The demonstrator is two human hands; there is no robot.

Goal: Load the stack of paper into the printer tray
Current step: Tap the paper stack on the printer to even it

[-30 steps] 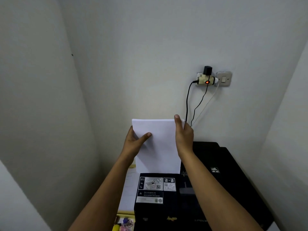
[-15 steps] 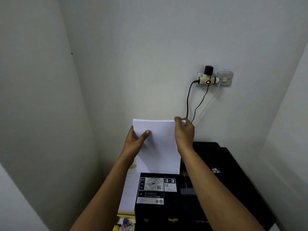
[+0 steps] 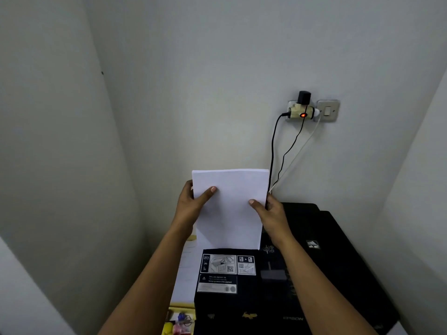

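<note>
A white stack of paper [image 3: 229, 204] stands upright above the back of a black printer [image 3: 326, 262]. My left hand [image 3: 191, 206] grips its left edge, thumb on the front face. My right hand [image 3: 271, 213] grips its right edge lower down, thumb on the front. The bottom edge of the stack is hidden behind the printer's raised black flap [image 3: 227, 274], which carries white instruction labels. Whether the paper sits in the rear tray cannot be seen.
White walls close in on the left, back and right. A wall socket with plugs and a red light [image 3: 302, 112] sits above the printer, with cables [image 3: 273, 153] hanging down beside the paper. Loose sheets [image 3: 186, 269] and small colourful items [image 3: 179, 322] lie left of the printer.
My right hand slid from the top right corner of the stack down its right edge. The stack and left hand stayed nearly in place.
</note>
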